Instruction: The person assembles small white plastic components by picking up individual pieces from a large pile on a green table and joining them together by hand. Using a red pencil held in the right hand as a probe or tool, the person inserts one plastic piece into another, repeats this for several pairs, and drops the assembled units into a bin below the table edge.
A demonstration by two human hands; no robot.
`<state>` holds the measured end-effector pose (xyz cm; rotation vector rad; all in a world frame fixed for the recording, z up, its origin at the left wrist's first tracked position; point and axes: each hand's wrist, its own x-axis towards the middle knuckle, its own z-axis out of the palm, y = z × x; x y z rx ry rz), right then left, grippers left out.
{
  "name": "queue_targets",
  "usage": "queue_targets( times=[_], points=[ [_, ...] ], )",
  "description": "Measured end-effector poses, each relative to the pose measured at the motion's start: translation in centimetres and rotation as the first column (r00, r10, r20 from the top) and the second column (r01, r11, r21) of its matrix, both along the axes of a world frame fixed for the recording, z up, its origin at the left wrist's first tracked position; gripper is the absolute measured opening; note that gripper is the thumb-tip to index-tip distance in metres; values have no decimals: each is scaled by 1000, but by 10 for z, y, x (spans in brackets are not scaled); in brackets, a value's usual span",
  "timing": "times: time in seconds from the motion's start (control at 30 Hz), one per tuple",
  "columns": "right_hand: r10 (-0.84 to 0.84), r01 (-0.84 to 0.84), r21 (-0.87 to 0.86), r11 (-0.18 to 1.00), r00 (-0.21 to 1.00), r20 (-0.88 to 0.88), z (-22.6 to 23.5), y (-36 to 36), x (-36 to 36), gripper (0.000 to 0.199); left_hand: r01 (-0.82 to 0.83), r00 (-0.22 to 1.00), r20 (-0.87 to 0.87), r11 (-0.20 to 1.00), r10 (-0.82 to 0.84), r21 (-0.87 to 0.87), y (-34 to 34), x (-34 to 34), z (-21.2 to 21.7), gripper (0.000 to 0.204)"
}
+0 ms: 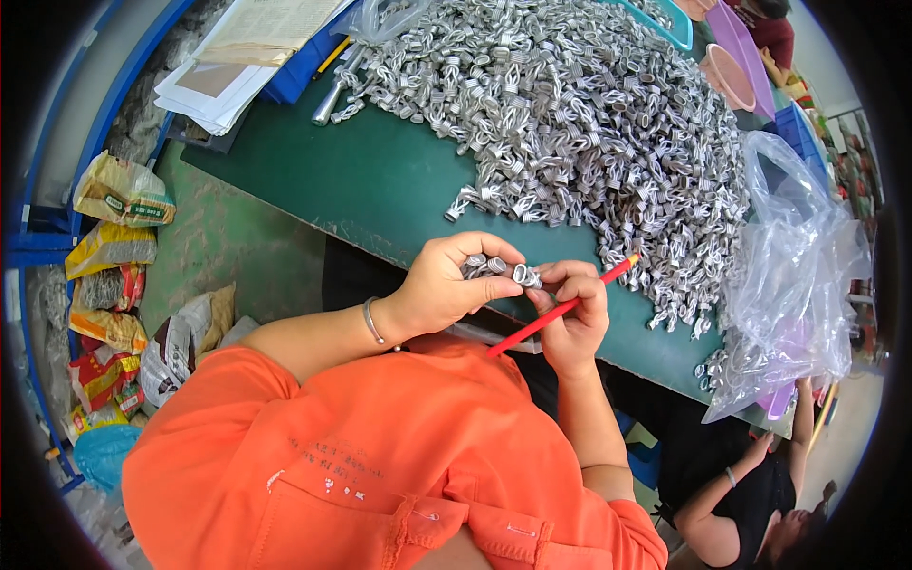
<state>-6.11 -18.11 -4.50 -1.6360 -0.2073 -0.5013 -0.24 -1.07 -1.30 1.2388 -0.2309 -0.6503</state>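
My left hand [429, 287] is closed around several small silvery metal fittings [486, 266], held over the near edge of the green table [380, 190]. At its fingertips is one fitting [525, 275] with a ring-shaped opening, which my right hand [579, 328] also touches with thumb and fingertips. A slim red pen-like stick [532, 329] with a yellowish-orange tip lies slantwise in my right hand. Beyond both hands spreads a large heap of similar looped metal fittings [570, 123]. A single fitting [462, 201] lies at the heap's near left edge.
Clear plastic bags [793, 285] lie at the table's right end. Papers [228, 81], a blue bin [296, 76] and a metal-handled tool [328, 103] sit at the far left. Sacks [123, 195] line the left floor. Another person [731, 518] is at lower right, one more at top right.
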Motion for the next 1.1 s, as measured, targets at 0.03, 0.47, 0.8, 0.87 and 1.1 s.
queue_targets(
  times=[0.03, 0.47, 0.8, 0.87, 1.1],
  points=[
    [-43, 48, -71, 996, 997, 63, 2, 1, 0, 31, 0, 1000, -3, 1000, 0, 1, 1, 0, -1, 22],
    [-69, 131, -555, 821, 989, 131, 19, -31, 27, 27, 329, 586, -695, 906, -416, -265, 50, -10, -39, 23],
    [-46, 174, -847, 503, 983, 175, 23, -34, 58, 21, 193, 534, -835, 981, -129, -28, 38, -12, -91, 39],
    [-57, 196, -841, 504, 979, 194, 19, -35, 56, 22, 267, 646, -742, 964, -180, -1, 36, -16, -76, 42],
    [-78, 119, -792, 598, 993, 90, 10, -44, 50, 25, 529, 834, -268, 838, -483, 134, 24, -9, -27, 27]
  ],
)
